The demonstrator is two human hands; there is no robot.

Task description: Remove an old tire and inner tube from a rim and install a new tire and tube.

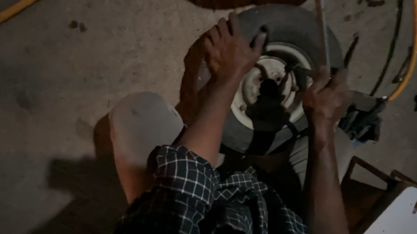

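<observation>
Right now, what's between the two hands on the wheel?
Head view: between the left hand on the tyre and the right hand lies the pale wheel rim with its dark hub; a thin metal rod rises above the right hand.

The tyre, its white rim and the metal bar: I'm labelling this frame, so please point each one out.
Tyre [281,21]: head view, on the upper tread.
White rim [252,88]: head view, on the left of the disc.
Metal bar [323,27]: head view, on the shaft above the right hand.
</observation>
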